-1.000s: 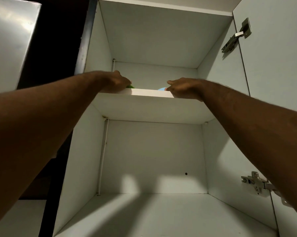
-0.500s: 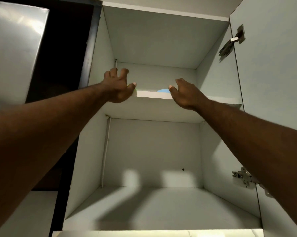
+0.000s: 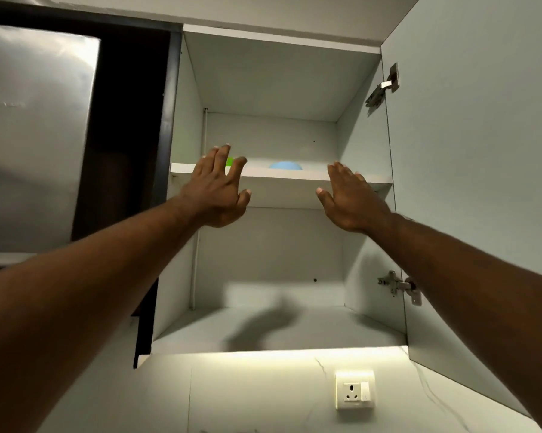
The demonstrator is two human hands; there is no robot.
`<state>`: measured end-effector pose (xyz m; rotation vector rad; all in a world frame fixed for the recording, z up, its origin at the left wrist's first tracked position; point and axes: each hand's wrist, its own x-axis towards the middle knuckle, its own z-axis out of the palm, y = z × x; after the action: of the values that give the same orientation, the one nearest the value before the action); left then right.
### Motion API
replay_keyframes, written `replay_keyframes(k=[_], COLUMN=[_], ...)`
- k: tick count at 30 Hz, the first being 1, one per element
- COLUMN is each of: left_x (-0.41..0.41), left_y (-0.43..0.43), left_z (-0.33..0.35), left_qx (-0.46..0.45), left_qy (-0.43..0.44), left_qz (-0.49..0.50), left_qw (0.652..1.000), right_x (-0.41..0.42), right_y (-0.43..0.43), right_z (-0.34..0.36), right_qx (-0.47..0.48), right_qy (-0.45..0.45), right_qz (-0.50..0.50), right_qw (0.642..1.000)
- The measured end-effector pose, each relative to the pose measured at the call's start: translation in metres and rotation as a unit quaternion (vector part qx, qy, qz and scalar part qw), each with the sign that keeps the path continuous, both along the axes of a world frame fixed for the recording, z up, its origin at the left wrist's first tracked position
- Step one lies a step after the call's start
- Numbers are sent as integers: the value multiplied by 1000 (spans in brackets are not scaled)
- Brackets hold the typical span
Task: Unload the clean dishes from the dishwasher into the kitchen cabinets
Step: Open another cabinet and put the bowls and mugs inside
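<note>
I look up into an open white wall cabinet. On its upper shelf [image 3: 282, 175] a light blue dish [image 3: 285, 165] shows just above the shelf edge, and a green dish [image 3: 229, 161] peeks out behind my left fingers. My left hand [image 3: 218, 190] is raised in front of the shelf's left part, fingers spread, holding nothing. My right hand [image 3: 351, 198] is raised before the shelf's right part, fingers straight, also empty. Neither hand touches the shelf.
The cabinet door [image 3: 476, 170] stands open on the right with two hinges [image 3: 383, 89]. The lower shelf [image 3: 279, 332] holds only hand shadows. A steel panel [image 3: 35, 135] and dark frame lie left. A wall socket [image 3: 354, 390] sits below the cabinet.
Both hands have come off the upper shelf edge and drawn back toward me with fingers spread. The blue and green dishes stay on the shelf. My view has backed away and dropped.
</note>
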<state>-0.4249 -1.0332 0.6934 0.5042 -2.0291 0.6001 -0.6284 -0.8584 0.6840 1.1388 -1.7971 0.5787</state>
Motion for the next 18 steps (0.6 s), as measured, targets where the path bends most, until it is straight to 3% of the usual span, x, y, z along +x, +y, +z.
replay_keyframes(k=[6,18], left_x=[9,14], left_y=[56,122], left_z=[-68,-166], left_qx=[80,135], left_qy=[-17,-75], left_qz=[-61,-133], left_qw=[995,979], right_x=[31,71], right_y=[32,71], right_z=[-52,-159], right_qx=[-33,-70], right_qy=[-55,-124], right_qz=[37,38], right_qw=[997,989])
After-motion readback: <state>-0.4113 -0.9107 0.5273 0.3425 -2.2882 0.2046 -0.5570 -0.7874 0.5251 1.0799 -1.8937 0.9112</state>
